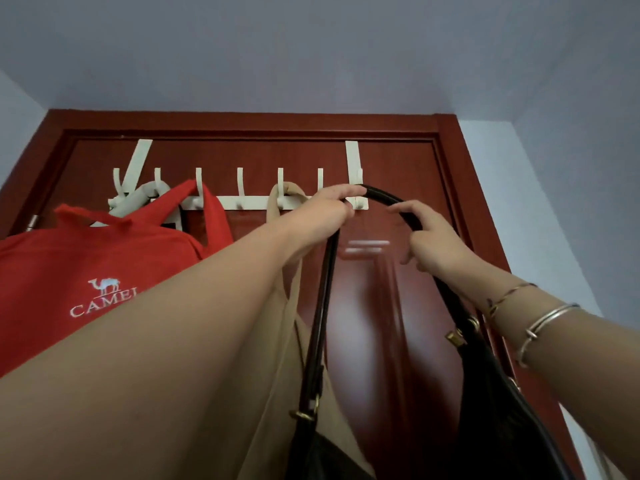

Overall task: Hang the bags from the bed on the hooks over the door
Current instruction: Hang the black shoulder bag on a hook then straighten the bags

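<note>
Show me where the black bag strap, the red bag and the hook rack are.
black bag strap [384, 197]: head view, top of its arc.
red bag [86, 258]: head view, front panel above the logo.
hook rack [251, 201]: head view, bare horizontal bar.

— Where's the hook rack [242, 201]?
— High on the door [388, 341]. One bag [69, 271] hangs at its left, a strap [381, 197] loops over its right end.
</note>
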`<state>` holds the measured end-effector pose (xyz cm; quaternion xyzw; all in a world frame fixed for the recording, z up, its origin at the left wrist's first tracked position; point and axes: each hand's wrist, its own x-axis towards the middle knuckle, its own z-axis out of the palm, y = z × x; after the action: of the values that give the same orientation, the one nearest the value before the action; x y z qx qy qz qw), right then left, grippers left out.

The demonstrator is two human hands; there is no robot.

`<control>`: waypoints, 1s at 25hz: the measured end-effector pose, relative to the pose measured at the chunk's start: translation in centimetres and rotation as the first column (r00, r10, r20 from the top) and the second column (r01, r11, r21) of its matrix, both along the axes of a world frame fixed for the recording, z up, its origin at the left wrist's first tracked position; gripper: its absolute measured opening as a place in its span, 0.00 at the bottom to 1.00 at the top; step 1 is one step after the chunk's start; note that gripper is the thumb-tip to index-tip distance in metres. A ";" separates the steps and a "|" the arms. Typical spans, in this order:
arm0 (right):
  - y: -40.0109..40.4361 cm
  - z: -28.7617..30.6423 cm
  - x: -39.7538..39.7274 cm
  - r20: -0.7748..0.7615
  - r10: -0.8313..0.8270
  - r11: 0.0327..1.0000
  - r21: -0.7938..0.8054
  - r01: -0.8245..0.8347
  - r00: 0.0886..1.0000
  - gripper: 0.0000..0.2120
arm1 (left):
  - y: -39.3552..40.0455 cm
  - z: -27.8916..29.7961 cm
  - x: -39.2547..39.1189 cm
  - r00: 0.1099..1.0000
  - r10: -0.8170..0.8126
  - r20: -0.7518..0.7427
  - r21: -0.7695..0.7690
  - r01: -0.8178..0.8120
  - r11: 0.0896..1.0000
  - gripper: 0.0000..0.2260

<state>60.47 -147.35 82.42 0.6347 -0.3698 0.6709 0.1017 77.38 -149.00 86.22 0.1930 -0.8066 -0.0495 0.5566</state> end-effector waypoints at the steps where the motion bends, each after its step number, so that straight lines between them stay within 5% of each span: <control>1: -1.7 1.5 -0.2 -0.011 -0.016 1.000 -0.021 0.016 1.000 0.30 | -1.8 1.4 -0.2 1.000 0.022 0.013 -0.029 -0.022 0.999 0.22; 8: -9.1 12.7 -1.4 -0.028 -0.219 0.958 -0.198 0.209 0.975 0.28 | -8.9 11.7 -2.9 0.985 0.174 -0.004 -0.191 -0.171 0.966 0.20; 10: -9.6 14.8 -1.3 -0.028 -0.165 0.984 -0.074 0.162 0.986 0.24 | -9.5 13.6 -3.9 0.960 0.279 -0.003 -0.186 -0.275 0.943 0.21; 12: -10.4 15.2 -1.3 -0.020 -0.156 0.984 0.078 0.157 0.988 0.18 | -10.3 13.0 -5.1 0.838 0.546 -0.001 -0.306 -0.520 0.797 0.20; 14: -11.0 14.6 -2.0 0.011 -0.126 0.986 0.115 0.124 0.992 0.15 | -11.3 11.4 -5.3 0.785 0.618 -0.041 -0.440 -0.569 0.695 0.19; 20: -11.2 10.4 -2.2 -0.077 -0.107 0.993 0.040 0.110 0.991 0.13 | -12.3 6.9 -2.7 0.783 0.611 0.113 -0.517 -0.479 0.709 0.23; 23: -10.7 7.8 -0.8 -0.118 -0.086 0.994 0.063 0.094 0.989 0.11 | -10.0 3.0 -2.7 0.817 0.532 0.223 -0.415 -0.414 0.810 0.21; 25: -10.4 5.8 0.4 -0.082 -0.124 0.990 0.064 0.129 0.989 0.10 | -8.0 0.0 -1.3 0.905 0.390 0.167 -0.357 -0.313 0.880 0.20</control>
<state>60.87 -157.78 88.18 0.6387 -0.4281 0.6246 0.1366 76.08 -156.99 86.25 0.2480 -0.8147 0.2086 0.4810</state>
